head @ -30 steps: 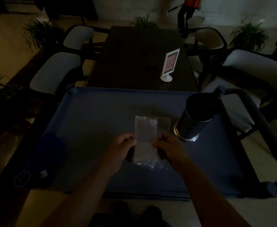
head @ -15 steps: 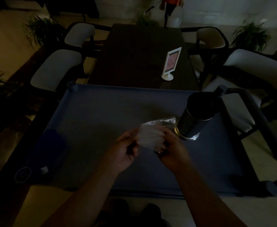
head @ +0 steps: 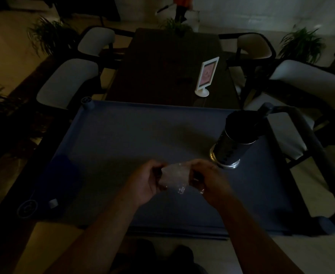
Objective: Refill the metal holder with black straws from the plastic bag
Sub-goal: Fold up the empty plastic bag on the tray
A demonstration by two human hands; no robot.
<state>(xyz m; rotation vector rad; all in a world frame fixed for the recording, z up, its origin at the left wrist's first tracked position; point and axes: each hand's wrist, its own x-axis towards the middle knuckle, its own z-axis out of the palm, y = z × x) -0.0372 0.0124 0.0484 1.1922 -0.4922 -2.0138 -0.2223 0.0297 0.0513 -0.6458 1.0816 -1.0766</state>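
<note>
The clear plastic bag (head: 174,176) is crumpled into a small bunch between both my hands, above the grey-blue cart top (head: 135,139). My left hand (head: 146,181) grips its left side and my right hand (head: 207,177) grips its right side. The metal holder (head: 233,144), a perforated cylinder with a shiny base, stands upright on the cart to the right of my hands. Its top is dark with black straws (head: 241,125). In this dim light I cannot tell whether any straws are left in the bag.
The cart's handle (head: 309,143) runs along its right side. A dark dining table (head: 170,66) with a white sign stand (head: 207,76) lies beyond the cart, with chairs (head: 67,82) on both sides. A person (head: 182,4) stands at the far end.
The bag lay flat and long on the cart a second ago. My hands have since lifted it and folded it into a compact bunch. The far person has stepped left.
</note>
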